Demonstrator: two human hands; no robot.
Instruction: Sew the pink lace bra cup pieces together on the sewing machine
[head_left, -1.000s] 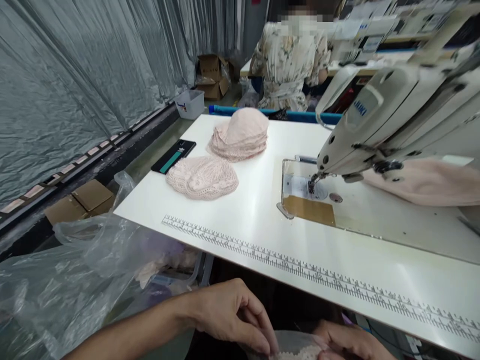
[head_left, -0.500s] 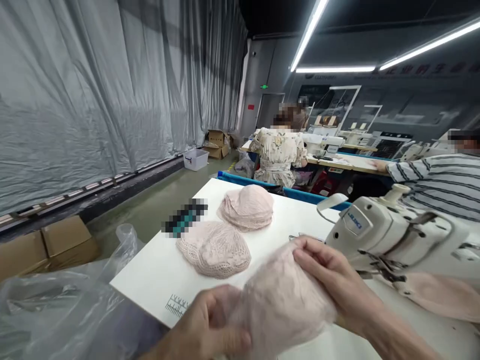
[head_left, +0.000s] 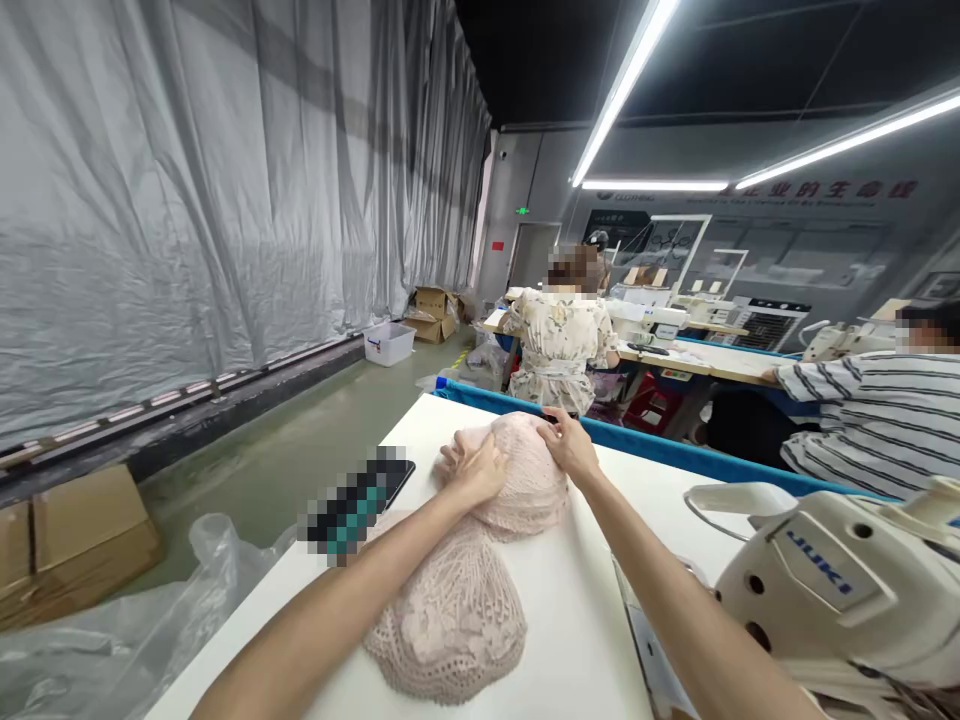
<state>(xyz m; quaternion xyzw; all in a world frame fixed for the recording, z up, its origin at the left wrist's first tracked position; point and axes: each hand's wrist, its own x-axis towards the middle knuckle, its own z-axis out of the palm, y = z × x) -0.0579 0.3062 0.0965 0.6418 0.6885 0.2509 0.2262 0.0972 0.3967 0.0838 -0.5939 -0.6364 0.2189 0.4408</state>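
Lower left: crumpled clear plastic bag (head_left: 112,640), cardboard box (head_left: 67,540) behind it on the floor. Lower right: white Juki sewing machine (head_left: 840,590) head at the counter's right side. Bottom centre: pink lace cap (head_left: 450,615) lying flat on the white counter (head_left: 577,620), left forearm crossing over its upper edge. Left of it, a dark phone (head_left: 360,500), partly pixelated. Mid-frame, farther up the counter: stack of pink lace caps (head_left: 529,480), domed, touching the near cap's far edge. Left hand (head_left: 472,465) laid on the stack's left side, fingers curled against the lace. Right hand (head_left: 570,445) on the stack's top right, fingers pinched on the fabric. Beyond the counter's blue edge: seated person in a floral dress (head_left: 559,345), back turned. Right edge: person in a striped shirt (head_left: 877,420). Far left wall: grey plastic sheeting (head_left: 225,180).
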